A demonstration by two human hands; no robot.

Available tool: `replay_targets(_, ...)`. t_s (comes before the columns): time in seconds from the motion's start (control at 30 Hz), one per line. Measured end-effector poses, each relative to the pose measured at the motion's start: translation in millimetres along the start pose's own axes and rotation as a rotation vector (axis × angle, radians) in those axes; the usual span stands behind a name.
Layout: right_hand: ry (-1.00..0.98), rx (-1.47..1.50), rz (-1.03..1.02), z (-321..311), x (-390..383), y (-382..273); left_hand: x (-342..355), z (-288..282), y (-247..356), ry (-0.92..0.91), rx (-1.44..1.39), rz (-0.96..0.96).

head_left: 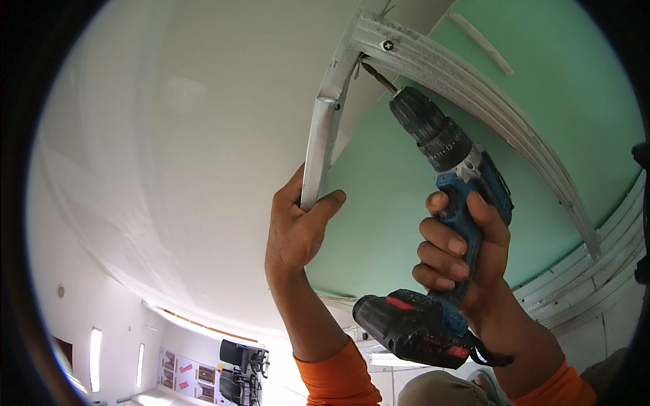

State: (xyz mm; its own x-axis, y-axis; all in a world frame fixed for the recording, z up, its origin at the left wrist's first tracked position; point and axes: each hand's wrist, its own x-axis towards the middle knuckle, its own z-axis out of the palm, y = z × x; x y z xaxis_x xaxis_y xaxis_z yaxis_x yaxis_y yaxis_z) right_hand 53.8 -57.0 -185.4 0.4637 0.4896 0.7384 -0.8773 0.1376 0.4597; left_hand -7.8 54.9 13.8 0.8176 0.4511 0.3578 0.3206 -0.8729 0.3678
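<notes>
My right hand (467, 250) is wrapped round the handle of a blue and black cordless drill (440, 139), its index finger at the trigger. The drill tilts up to the left, and its bit (379, 77) points into the corner where two metal profiles meet. Whether the tip touches a screw there is too small to tell. My left hand (298, 230) grips the lower end of the short metal profile (318, 145), thumb on one side. This piece joins the long grey metal profile (467, 78), which has a screw (388, 45) in it near the joint.
Behind the profiles stands a green board (379, 183), and a pale wall or ceiling surface (183, 149) spreads to the left. More metal profiles (589, 277) lie at the lower right on a tiled floor. Black chairs (237, 372) stand far off at the lower left.
</notes>
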Motion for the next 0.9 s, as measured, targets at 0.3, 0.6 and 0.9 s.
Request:
replay_targets(0.3, 0.008, -0.025, -0.028, -17.9, -8.7, 3.9, 8.6, 3.7, -3.0, 0.015, 0.007, -0.027)
replay_targets(0.6, -0.068, -0.041, -0.035, -21.6, -11.0, 1.5, 9.2, 15.1, -7.8, -0.002, 0.021, -0.051)
replay_targets(0.9, -0.100, -0.007, -0.034, -16.5, -8.3, 2.5, 6.8, 12.5, -7.9, -0.027, -0.009, -0.039)
